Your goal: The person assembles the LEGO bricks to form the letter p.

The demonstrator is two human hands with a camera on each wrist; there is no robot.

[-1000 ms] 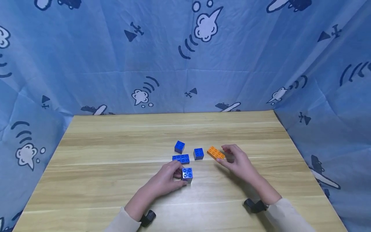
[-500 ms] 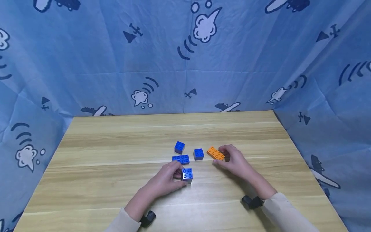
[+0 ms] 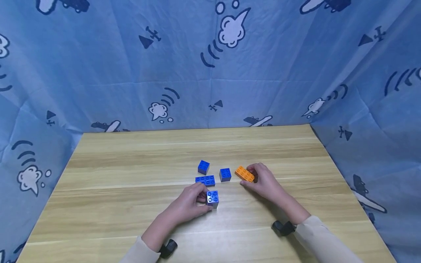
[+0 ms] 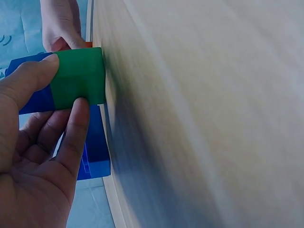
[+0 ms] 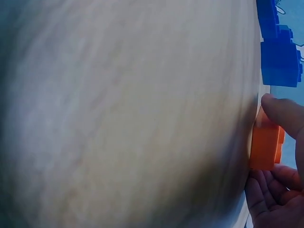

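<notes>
A square blue plastic block (image 3: 212,196) with four studs was gripped between the thumb and curled fingers of a person's left hand (image 3: 189,204), stacked upright on a green plastic block (image 4: 78,78) that was pinched in the same grasp, green side toward the table. By the right hand (image 3: 266,186), an oblong orange plastic brick (image 3: 245,174) with two rows of studs was held, the thumb set at its near end and the fingers bent behind its far side. Just beyond the left fingertips, an oblong blue plastic brick (image 3: 205,180) was placed. Farther from that hand, a small blue plastic cube (image 3: 203,167), turned at an angle, was seen; a second blue plastic cube (image 3: 225,175) was positioned between the two hands, nearer the orange brick. Both wrists were fitted with black devices (image 3: 283,228) below beige sleeves (image 3: 323,237). The bricks were spread over a pale wood-grain table (image 3: 131,164), backed beyond the hands by a blue patterned curtain (image 3: 184,65).
</notes>
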